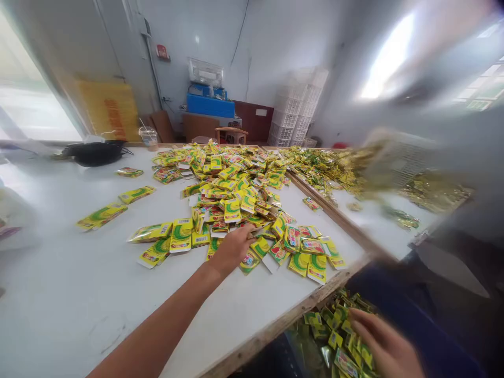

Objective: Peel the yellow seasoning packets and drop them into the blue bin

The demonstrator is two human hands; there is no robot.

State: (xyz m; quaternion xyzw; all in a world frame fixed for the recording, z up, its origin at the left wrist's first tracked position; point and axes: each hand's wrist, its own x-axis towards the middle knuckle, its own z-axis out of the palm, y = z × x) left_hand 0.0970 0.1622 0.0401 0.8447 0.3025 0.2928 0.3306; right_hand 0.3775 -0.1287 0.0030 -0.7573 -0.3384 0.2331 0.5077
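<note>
A big heap of small flat yellow-and-green cartons [232,210] is spread over the white table, some with red pictures and white flaps. At the heap's near edge my left hand [235,247] is closed, thumb and fingers pinching a thin carton [255,232] seen mostly edge-on. Lower right, past the table's wooden edge, my right hand [381,338] is over a container of similar yellow packs [342,331]. Its fingers are slightly blurred and look stretched out, with nothing visible in them.
A wooden strip [326,207] divides the white table [98,283] from a right section with gold-green packets [315,165] and a blurred white basket [401,157]. A black bag [96,152] and plastic cup [148,137] stand at the back left. White crates [293,107] are stacked behind.
</note>
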